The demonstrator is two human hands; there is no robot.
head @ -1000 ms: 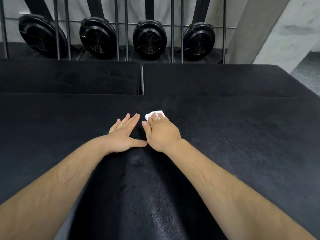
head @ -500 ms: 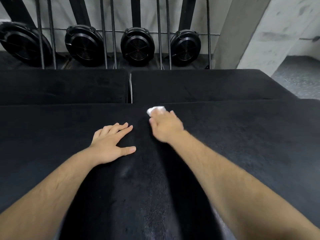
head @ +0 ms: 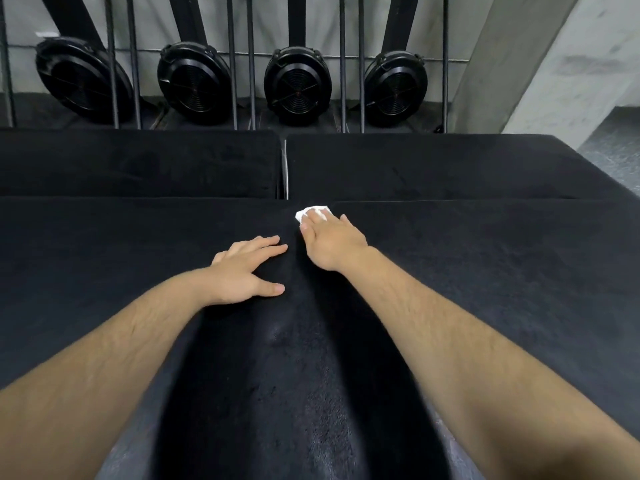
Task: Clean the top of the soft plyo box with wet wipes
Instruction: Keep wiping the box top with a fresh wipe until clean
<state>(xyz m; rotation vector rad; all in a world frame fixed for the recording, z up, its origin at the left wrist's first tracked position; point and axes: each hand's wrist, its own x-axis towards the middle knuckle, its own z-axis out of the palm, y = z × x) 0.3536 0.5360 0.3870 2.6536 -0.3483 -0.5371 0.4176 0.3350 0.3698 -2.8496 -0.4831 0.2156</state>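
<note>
R grip (head: 334,244) flat, palm down, pressing wet wipe (head: 311,211) on plyo box (head: 485,271); L grip (head: 242,275) splayed flat, empty

Bare forearms (head: 114,351), lightly haired, bare hands (head: 242,275)

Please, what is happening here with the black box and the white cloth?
A person is wiping the top of the soft black plyo box. The right hand presses a white wet wipe flat against it, close to the far edge. The left hand rests open on the top beside it, holding nothing.
</note>
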